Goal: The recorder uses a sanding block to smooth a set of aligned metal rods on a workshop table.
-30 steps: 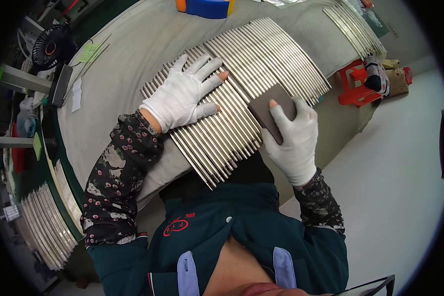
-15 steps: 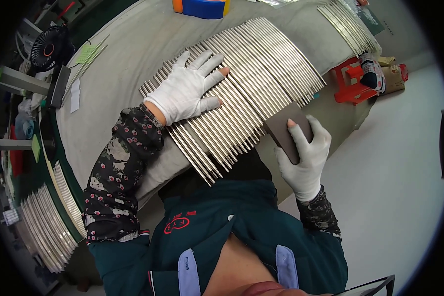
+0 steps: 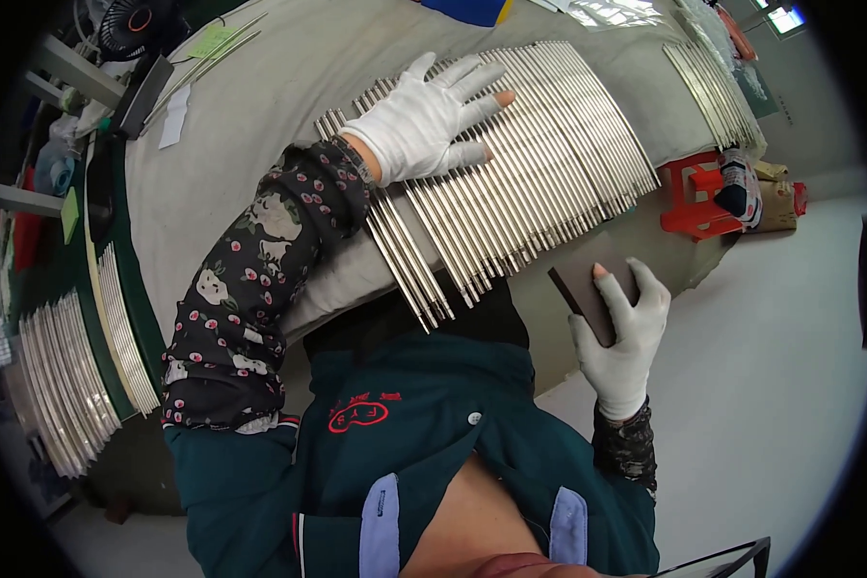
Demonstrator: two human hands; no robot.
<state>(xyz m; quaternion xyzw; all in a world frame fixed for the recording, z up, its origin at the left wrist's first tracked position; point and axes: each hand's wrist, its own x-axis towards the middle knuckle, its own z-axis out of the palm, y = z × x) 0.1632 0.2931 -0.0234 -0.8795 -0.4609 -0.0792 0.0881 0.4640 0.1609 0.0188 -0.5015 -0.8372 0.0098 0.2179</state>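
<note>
- The left hand (image 3: 424, 116), in a white fabric glove with two bare fingertips, lies flat with fingers spread wide across the left part of the row of straight, silvery metal rods (image 3: 549, 144); it grips nothing.
- The right hand (image 3: 626, 337), gloved alike, is curled partway around a flat, dark grey-brown rectangular block (image 3: 592, 289), thumb on one side and fingers on the other, just off the row's lower right edge.
- Counted: two bundles of silvery rods (image 3: 63, 385) well left of the row; one black round fan (image 3: 135, 29) to its upper left; the row's own rods, too many to count; one block; one red plastic stool (image 3: 681, 220) beyond its right end.
- Since half a second ago, the left hand stays flat on the row, and a gap near the row's left end shows wider.
- The block, which then overlapped the row's edge, is now clear of it.
</note>
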